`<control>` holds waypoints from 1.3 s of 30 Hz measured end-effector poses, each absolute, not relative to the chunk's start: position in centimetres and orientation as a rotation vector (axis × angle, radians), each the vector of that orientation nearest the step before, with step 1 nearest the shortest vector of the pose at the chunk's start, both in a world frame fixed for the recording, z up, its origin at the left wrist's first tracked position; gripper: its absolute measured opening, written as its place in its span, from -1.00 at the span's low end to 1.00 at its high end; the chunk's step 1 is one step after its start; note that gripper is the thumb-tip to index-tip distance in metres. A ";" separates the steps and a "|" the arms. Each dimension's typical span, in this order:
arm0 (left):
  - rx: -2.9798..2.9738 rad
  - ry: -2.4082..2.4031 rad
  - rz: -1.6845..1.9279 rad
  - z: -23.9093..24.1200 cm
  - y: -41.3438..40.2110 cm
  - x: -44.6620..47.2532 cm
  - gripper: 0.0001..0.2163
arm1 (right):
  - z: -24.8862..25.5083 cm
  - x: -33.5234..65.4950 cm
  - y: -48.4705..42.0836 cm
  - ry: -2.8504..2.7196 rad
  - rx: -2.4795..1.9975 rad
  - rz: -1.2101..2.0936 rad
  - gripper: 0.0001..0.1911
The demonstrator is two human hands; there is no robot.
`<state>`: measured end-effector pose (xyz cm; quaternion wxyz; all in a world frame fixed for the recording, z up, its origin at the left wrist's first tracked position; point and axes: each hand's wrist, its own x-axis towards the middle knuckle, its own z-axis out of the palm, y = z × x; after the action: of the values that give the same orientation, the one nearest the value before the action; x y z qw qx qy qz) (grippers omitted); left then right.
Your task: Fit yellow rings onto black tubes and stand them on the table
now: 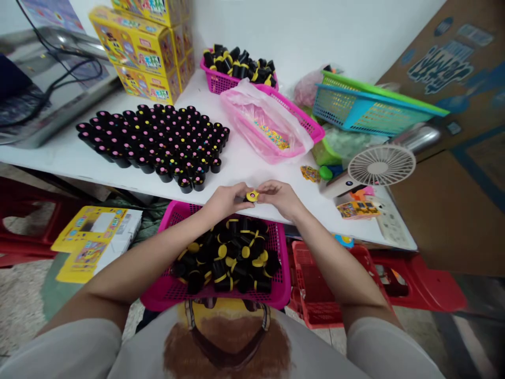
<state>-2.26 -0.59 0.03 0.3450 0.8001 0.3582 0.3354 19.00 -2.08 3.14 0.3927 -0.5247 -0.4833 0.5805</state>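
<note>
Over the table's front edge, both hands meet at a small black cup with a yellow lid; a pink spot shows at the lid's middle. My left hand is closed round the cup's dark side, most of which its fingers hide. The fingers of my right hand pinch the yellow rim from the other side. Below my forearms, a magenta basket holds many black cups with yellow lids. To the left stand rows of upright black cups with pink or yellow spots inside.
A magenta basket lined with a pink plastic bag holds tiny coloured pieces. Behind it stands another basket of black cups. Yellow boxes are stacked at the back left. A small fan and blue basket stand at right.
</note>
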 end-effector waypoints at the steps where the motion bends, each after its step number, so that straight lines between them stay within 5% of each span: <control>1: 2.068 0.950 0.864 0.1 -0.6 -2.3 -0.61 | 3.2 18.9 -1.7 -1.178 -1.355 1.532 -0.56; 5: 2.017 0.995 0.843 0.4 -0.7 -2.4 -0.32 | 3.5 18.5 -1.0 -1.126 -1.398 1.666 -0.57; 13: 1.992 1.062 0.887 0.1 -0.9 -1.6 -0.19 | 4.6 17.4 -1.8 -1.201 -1.433 1.494 -0.51; 33: 2.134 1.343 0.744 1.1 -1.3 1.0 -0.10 | 4.6 18.3 -0.6 -1.143 -1.549 1.682 -0.84; 39: 1.996 0.979 0.822 0.7 -0.5 -0.5 -0.27 | 4.1 19.6 -0.5 -1.230 -1.474 1.590 -0.63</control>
<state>-0.46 -0.54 0.74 0.3761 0.7802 0.3828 0.3214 19.58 -0.55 4.07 0.3189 -0.5604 -0.4676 0.6046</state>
